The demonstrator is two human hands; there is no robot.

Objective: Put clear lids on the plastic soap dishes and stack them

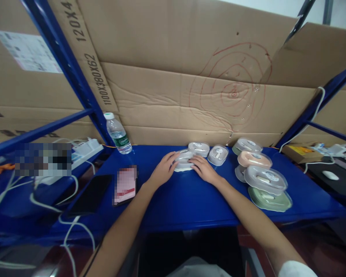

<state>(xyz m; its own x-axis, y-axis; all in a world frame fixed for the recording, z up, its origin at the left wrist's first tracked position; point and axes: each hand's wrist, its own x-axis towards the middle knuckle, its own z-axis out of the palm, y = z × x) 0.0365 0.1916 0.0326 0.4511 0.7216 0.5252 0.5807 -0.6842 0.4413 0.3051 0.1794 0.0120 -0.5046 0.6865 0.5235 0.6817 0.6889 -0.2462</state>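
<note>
A small oval plastic container (183,165) with a clear lid and a pale base rests on the blue table, between my two hands. My left hand (164,169) grips its left end, the fingers curved over the lid's edge. From the other side my right hand (205,169) holds the right end, fingertips on the lid. Just behind my right hand lie two similar clear-lidded containers, one wide (198,147) and one smaller (218,155).
Several lidded containers in grey, peach (254,159) and green (271,200) are piled at the right. A water bottle (118,134) stands back left. A pink-screened phone (125,185) and a black device (90,195) lie left, near white cables. Cardboard (167,92) walls the back.
</note>
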